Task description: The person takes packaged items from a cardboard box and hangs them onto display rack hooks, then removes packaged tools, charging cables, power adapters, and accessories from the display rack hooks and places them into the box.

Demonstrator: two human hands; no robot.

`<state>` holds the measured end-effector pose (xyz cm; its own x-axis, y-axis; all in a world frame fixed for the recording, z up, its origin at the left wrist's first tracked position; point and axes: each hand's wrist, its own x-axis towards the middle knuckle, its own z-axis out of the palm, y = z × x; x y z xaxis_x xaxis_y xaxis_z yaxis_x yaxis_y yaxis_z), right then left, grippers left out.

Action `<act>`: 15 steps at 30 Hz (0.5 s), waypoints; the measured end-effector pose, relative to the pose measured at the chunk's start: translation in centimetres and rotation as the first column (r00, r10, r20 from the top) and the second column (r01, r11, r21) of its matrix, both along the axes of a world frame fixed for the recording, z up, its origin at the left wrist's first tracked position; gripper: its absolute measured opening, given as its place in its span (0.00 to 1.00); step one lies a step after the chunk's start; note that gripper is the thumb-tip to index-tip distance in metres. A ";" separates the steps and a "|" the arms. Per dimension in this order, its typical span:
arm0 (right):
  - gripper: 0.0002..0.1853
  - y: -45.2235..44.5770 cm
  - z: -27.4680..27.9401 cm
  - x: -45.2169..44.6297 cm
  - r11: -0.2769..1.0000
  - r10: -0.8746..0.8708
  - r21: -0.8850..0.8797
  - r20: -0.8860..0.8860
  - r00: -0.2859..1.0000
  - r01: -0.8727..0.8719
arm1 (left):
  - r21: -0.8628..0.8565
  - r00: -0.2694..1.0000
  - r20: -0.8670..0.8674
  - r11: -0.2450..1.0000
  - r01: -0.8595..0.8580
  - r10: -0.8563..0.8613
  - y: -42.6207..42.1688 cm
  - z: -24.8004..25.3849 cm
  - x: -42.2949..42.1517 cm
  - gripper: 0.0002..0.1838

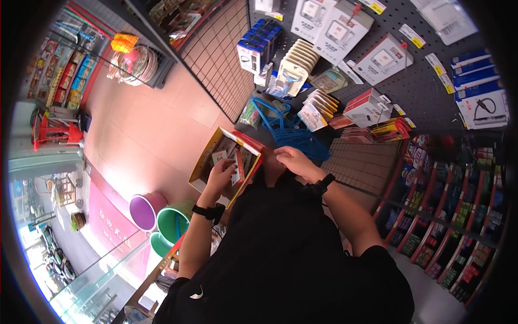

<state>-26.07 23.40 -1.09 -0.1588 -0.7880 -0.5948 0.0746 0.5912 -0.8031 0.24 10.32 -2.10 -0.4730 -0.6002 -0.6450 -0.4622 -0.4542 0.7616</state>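
A yellow cardboard box (197, 174) with a red flap stands open in front of my body, with small white and orange packets (238, 166) inside. Over its opening, my left hand (220, 175) reaches down with the fingers apart, close to the packets; I cannot tell whether the fingertips touch one. To the right of the box, my right hand (295, 162) has its fingers bent and drawn together. Whatever may be between those fingers is too small to make out. Blue plastic hangers (294, 132) hang just beyond the right hand. Both wrists wear black bands.
A dark pegboard (396, 75) with hanging boxed goods rises ahead on the right. Wire mesh (221, 59) stands beyond the box. Purple (144, 211) and green buckets (174, 222) are at left, near a glass counter (102, 275). Shelves of small packages (437, 216) line the right.
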 end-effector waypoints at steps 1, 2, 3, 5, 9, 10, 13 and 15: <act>0.17 0.5 0.0 -1.0 0.998 -0.044 -0.038 -0.019 0.999 0.043 | -0.022 0.999 -0.003 0.999 0.046 -0.046 -0.1 0.5 -0.9 0.17; 0.17 0.9 0.0 -2.1 0.994 -0.086 -0.076 -0.033 0.996 0.083 | -0.033 0.997 -0.011 0.997 0.069 -0.070 0.0 1.0 -1.9 0.17; 0.17 1.1 0.6 -3.1 0.991 -0.107 -0.086 -0.039 0.993 0.104 | -0.053 0.995 -0.041 0.995 0.089 -0.091 0.1 1.8 -2.8 0.17; 0.15 1.4 2.9 -5.2 0.957 -0.238 -0.166 0.023 0.971 0.239 | -0.079 0.985 -0.079 0.986 0.147 -0.153 -0.1 3.6 -5.0 0.16; 0.13 1.7 5.8 -9.7 0.785 -0.411 -0.481 0.071 0.909 0.392 | -0.151 0.958 -0.160 0.965 0.214 -0.237 -0.5 6.5 -9.6 0.16; 0.13 1.8 7.6 -10.6 0.759 -0.472 -0.487 0.044 0.880 0.432 | -0.162 0.955 -0.158 0.961 0.226 -0.251 -0.6 7.5 -10.9 0.16; 0.13 1.9 10.0 -14.0 0.591 -0.645 -0.621 0.019 0.764 0.514 | -0.267 0.893 -0.250 0.913 0.309 -0.376 -1.2 9.1 -14.9 0.17; 0.14 2.3 12.9 -15.8 0.557 -0.726 -0.633 -0.057 0.685 0.538 | -0.313 0.868 -0.282 0.894 0.321 -0.410 -1.4 10.6 -17.8 0.17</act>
